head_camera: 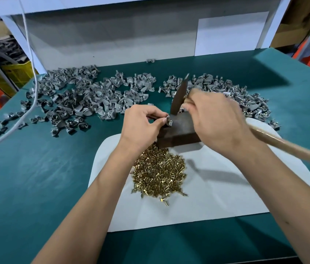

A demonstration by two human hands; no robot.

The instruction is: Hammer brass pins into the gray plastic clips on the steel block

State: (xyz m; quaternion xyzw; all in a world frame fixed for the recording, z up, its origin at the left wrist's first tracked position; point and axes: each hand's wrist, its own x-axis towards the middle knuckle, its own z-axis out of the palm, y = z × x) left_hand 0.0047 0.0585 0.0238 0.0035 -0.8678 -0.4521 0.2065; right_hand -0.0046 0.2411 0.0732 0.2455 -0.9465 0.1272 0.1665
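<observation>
Pinching a gray clip (pixel 168 122) on the steel block (pixel 179 133) with our left hand (pixel 142 126); our right hand (pixel 215 121) grips the hammer (pixel 180 96), brass pins (pixel 160 174) heaped below.

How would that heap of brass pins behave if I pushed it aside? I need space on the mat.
The brass pins lie loose, so the heap would probably spread rather than slide together. Their round shanks suggest strays may roll across the white mat. They look small, likely fiddly to pick up singly.

Green-topped table (pixel 36 187) backed by white panel (pixel 112 40).
</observation>
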